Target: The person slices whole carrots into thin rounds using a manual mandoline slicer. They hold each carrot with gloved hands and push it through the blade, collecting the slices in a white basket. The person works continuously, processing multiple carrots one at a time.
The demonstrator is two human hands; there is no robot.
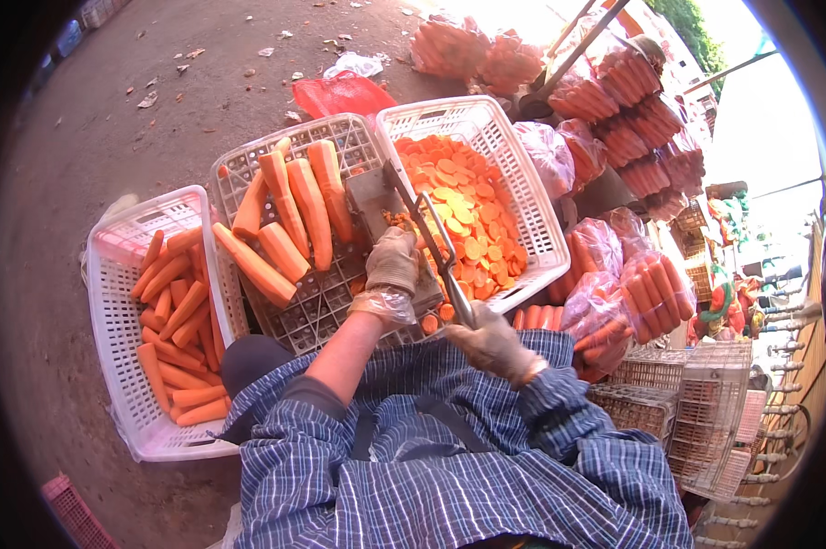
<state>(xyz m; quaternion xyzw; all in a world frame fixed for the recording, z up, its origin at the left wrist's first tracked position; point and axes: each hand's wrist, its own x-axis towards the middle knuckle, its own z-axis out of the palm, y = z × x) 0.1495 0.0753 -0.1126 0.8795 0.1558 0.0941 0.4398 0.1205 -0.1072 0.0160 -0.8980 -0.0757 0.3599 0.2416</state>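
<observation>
My left hand (391,264), in a pale glove, is closed at the cutting board (368,195). A bit of carrot (420,242) shows past its fingers near the blade, and the glove hides the rest. My right hand (492,343), gloved too, grips the metal handle (462,305) of a hinged lever knife (404,189). Beyond the blade, carrot slices (464,213) are heaped in a white plastic crate (540,274). Several peeled carrots (310,206) lie on an upturned crate (299,322) left of the board. Orange scraps (398,219) sit just ahead of my left hand.
Another white crate (121,329) at the left holds many peeled carrots (186,309). Bagged carrots (653,288) are piled to the right, near stacked crates (704,412). A red mesh bag (341,95) and litter lie on the ground (207,130) ahead.
</observation>
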